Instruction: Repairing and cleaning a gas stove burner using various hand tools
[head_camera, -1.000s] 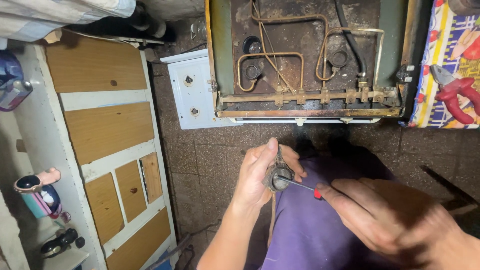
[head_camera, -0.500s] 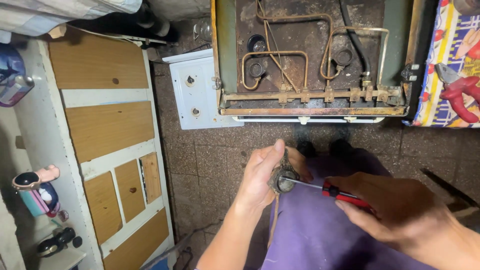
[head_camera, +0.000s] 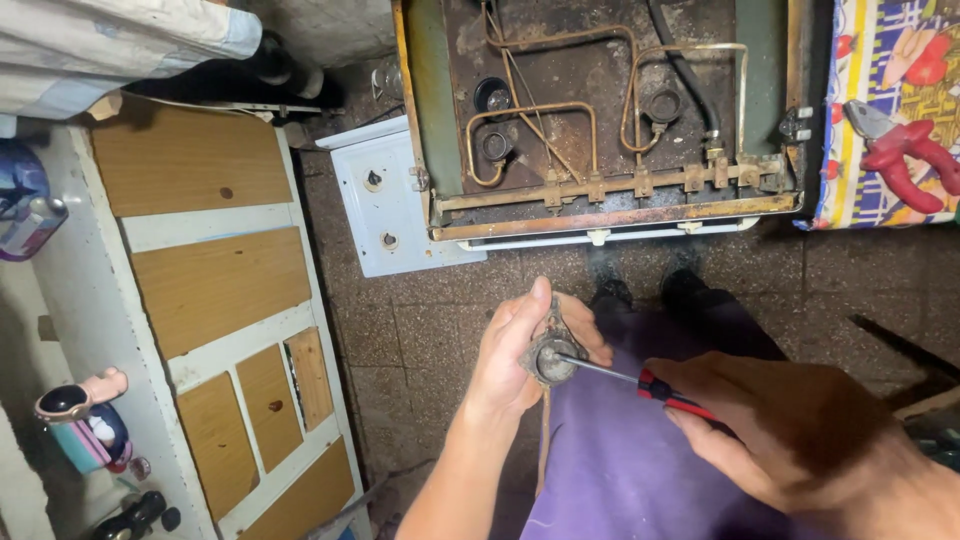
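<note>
Tiled floor (head_camera: 420, 330), one opened stove (head_camera: 600, 120), two hands, left hand (head_camera: 520, 355), right hand (head_camera: 790, 430), one screwdriver (head_camera: 640, 380), one burner part (head_camera: 550, 358)

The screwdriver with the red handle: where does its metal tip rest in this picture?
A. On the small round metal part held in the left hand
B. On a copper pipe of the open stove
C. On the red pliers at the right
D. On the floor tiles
A: the right hand holds the screwdriver, and its tip meets the round metal part that the left hand holds.

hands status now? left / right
Left hand: closed on a small round metal part.
Right hand: closed on a red-handled screwdriver, tip at the part.
</note>
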